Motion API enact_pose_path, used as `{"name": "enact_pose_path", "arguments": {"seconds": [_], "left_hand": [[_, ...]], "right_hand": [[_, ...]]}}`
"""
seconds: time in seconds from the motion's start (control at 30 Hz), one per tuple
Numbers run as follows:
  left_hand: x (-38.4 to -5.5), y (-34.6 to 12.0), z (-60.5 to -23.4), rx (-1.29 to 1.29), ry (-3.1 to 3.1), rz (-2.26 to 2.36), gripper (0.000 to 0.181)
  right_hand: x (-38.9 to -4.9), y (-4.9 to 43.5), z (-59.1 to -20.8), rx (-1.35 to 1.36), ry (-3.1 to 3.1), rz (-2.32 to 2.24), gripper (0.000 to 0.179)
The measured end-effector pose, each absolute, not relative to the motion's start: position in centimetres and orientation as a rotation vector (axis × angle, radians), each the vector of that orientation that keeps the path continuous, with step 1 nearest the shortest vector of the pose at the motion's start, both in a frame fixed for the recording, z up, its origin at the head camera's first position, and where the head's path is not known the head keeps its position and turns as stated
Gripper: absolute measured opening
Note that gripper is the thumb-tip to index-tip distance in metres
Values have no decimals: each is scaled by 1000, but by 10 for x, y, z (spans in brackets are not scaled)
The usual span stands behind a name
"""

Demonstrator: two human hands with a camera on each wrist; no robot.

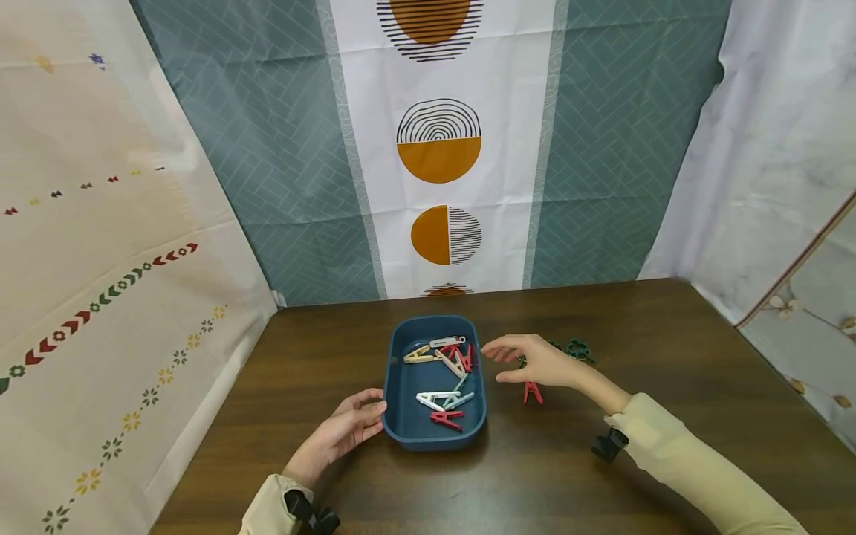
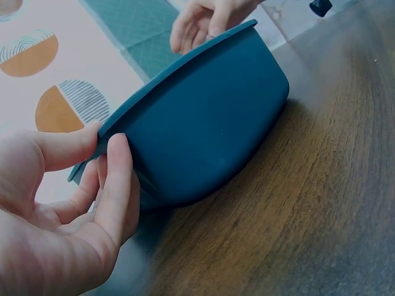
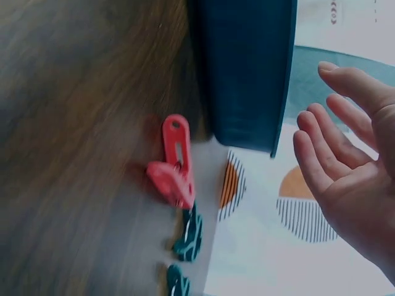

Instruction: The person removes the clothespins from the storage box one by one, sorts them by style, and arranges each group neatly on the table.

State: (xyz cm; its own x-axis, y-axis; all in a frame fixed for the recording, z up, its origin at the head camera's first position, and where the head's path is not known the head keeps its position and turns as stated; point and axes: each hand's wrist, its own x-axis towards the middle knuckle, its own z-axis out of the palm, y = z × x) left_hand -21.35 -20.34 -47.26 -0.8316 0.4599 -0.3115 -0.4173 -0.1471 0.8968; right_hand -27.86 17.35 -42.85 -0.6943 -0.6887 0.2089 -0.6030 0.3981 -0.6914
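Note:
A dark blue plastic bin sits on the table with several clothespins inside, among them a white clothespin, a yellow clothespin and a red clothespin. My left hand pinches the bin's left rim, the thumb over the edge and fingers against the outer wall. Just beyond the right rim hovers my right hand, fingers loosely extended and holding nothing. Beneath it on the table lies another red clothespin, beside dark green clips, partly hidden by the hand in the head view.
The brown wooden table reaches back to a patterned cloth. Light printed cloths hang at the left and right sides. One green clip lies behind the right wrist. Each wrist carries a small black camera.

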Motion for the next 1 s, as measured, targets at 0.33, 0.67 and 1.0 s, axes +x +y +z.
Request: {"name": "enact_pose_path", "arguments": {"seconds": [0.33, 0.67, 1.0], "left_hand": [[-214, -204, -473, 42, 1574, 2018, 30], [-214, -204, -475, 65, 1530, 2022, 26], [-214, -204, -475, 42, 1545, 2025, 28]], "right_hand": [[-273, 152, -424, -1227, 2442, -1172, 50], [-267, 128, -420, -1318, 2429, -1049, 51], [-265, 107, -422, -1314, 2333, -842, 57]]}}
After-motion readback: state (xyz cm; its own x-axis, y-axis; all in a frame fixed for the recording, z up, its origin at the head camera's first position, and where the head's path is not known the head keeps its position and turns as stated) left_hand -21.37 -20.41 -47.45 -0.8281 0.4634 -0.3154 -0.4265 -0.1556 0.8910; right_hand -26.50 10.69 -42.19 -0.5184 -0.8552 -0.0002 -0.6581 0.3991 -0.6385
